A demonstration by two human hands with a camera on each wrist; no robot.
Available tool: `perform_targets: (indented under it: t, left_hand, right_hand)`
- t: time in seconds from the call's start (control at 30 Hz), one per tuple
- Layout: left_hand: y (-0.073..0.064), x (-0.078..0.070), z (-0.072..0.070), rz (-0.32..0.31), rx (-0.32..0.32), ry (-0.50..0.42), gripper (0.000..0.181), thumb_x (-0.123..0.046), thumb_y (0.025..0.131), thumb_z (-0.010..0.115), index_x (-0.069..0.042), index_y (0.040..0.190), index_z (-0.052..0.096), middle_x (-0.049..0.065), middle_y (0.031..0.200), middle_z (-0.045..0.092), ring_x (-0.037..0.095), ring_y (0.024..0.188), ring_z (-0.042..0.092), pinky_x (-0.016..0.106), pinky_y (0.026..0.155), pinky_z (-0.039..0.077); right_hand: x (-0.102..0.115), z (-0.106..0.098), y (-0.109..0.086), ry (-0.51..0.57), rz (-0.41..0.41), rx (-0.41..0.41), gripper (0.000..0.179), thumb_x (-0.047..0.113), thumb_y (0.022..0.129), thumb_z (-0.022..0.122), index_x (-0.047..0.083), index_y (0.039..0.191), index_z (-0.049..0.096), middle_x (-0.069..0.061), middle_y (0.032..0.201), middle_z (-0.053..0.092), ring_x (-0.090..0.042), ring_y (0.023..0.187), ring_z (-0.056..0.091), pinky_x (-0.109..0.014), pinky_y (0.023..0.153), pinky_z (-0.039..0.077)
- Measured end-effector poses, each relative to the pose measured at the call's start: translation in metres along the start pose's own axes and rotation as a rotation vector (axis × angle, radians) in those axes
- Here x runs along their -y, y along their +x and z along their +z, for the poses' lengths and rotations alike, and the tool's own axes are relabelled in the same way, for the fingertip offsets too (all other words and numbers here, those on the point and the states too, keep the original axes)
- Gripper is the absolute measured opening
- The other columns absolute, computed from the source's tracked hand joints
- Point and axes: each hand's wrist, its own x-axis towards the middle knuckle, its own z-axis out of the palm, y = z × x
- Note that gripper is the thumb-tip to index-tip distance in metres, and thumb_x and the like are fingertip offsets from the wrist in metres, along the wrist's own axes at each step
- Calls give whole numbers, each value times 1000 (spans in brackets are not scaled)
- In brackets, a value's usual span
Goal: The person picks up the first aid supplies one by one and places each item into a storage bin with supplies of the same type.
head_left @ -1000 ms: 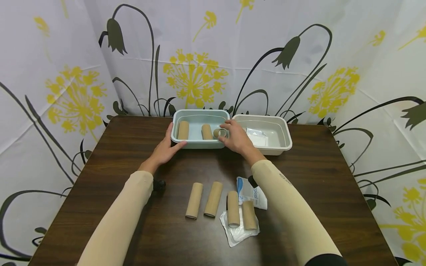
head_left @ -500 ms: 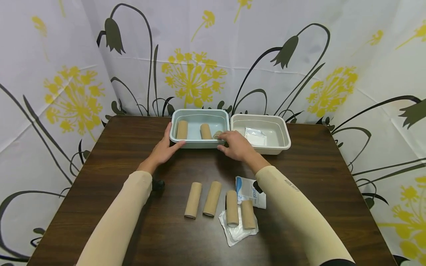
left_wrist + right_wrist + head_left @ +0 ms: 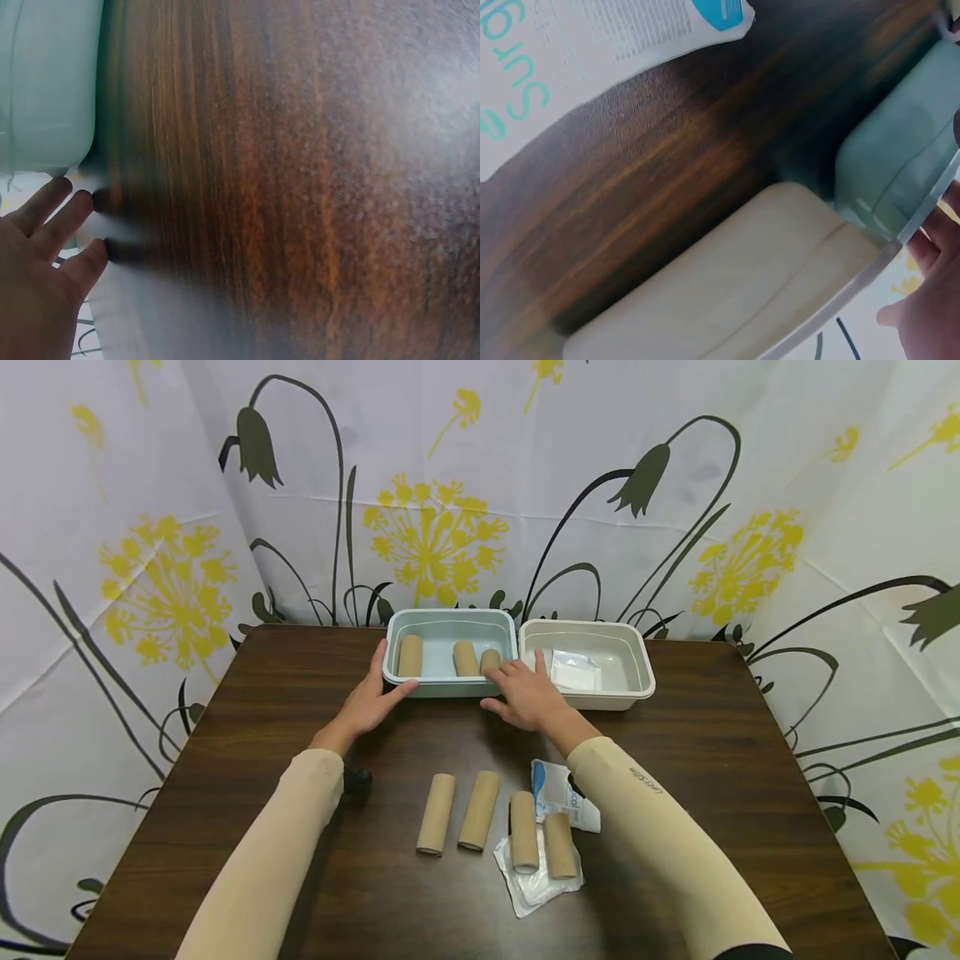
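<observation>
A light blue plastic bin [image 3: 451, 687] at the back of the table holds a cardboard tube [image 3: 410, 657] at its left. A shorter tube [image 3: 465, 658] and a small tube [image 3: 490, 661] lie side by side toward its right end. My left hand [image 3: 367, 697] spreads along the bin's left side, thumb at the front rim; the left wrist view shows its fingers extended by the bin's corner. At the front right corner my right hand [image 3: 528, 695] has loose fingers over the rim, close to the small tube, with the thumb lower in front of the wall.
Right of the blue bin stands a cream bin [image 3: 600, 700] with a white packet [image 3: 576, 671] inside. Nearer on the table lie two long tubes [image 3: 437, 814], plus two more tubes [image 3: 524, 831] on a white packet [image 3: 536, 887]. Another printed packet [image 3: 558, 793] lies behind them.
My right hand has let go of the small tube and drawn back to the blue bin's front right corner. The small tube now lies alongside the shorter one. My left hand has stayed.
</observation>
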Motion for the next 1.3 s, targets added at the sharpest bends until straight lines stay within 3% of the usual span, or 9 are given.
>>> perform_targets:
  t: [0.37,0.63,1.0,1.3]
  left_hand:
    - [0,-3,0,-2,8,14,96,-63,94,51,-37,154,-19,19,162,9,47,141,24,66,107,20]
    - [-2,-1,0,-6,12,2,96,-63,93,51,-37,153,-20,17,162,8,46,142,23,64,108,20]
    - [0,-2,-1,-3,15,-3,97,-63,93,51,-35,154,-19,17,163,6,45,142,21,64,109,19]
    - [0,-2,-1,1,9,0,96,-62,94,51,-35,154,-19,17,162,7,46,141,23,64,109,20]
  right_hand:
    - [3,-8,-14,48,-45,-91,58,46,97,58,15,146,48,-7,142,49,-28,131,44,-60,113,12]
    - [13,-24,-48,83,-150,-110,59,42,96,63,13,145,48,-10,141,50,-27,128,48,-50,110,28]
    - [24,-30,-112,124,-259,33,59,45,93,66,14,142,53,-11,145,47,-28,130,47,-47,108,33]
    - [45,11,-124,227,-227,96,78,61,89,62,18,150,41,-14,152,36,-32,131,46,-48,105,37]
